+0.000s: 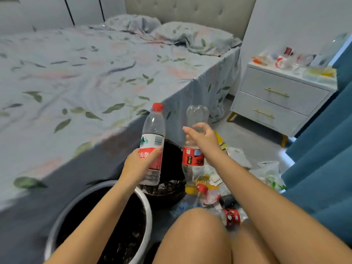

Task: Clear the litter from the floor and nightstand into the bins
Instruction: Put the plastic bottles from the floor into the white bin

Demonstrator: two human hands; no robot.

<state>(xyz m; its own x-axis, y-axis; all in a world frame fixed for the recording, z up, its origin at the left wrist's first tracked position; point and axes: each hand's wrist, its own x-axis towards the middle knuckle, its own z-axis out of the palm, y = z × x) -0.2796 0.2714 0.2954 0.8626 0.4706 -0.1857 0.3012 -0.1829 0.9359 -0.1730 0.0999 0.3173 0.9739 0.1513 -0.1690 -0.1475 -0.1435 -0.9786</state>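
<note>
My left hand (140,162) grips a clear water bottle (153,130) with a red cap and a red and white label, held upright over the bins. My right hand (202,139) grips a clear soda bottle (196,117) with a red label, held upside down with its base up. Below them stand a white-rimmed bin (146,212) with a black liner and a darker bin (171,187) behind it. Litter (211,189) of wrappers, bags and a red-labelled bottle (231,217) lies on the floor at the right. More litter (291,60) covers the nightstand (280,98).
A bed (85,82) with a leaf-print sheet fills the left and comes close to the bins. Blue curtains (323,149) hang along the right. My bare knees (200,235) are at the bottom. Grey floor (253,138) shows between the litter and the nightstand.
</note>
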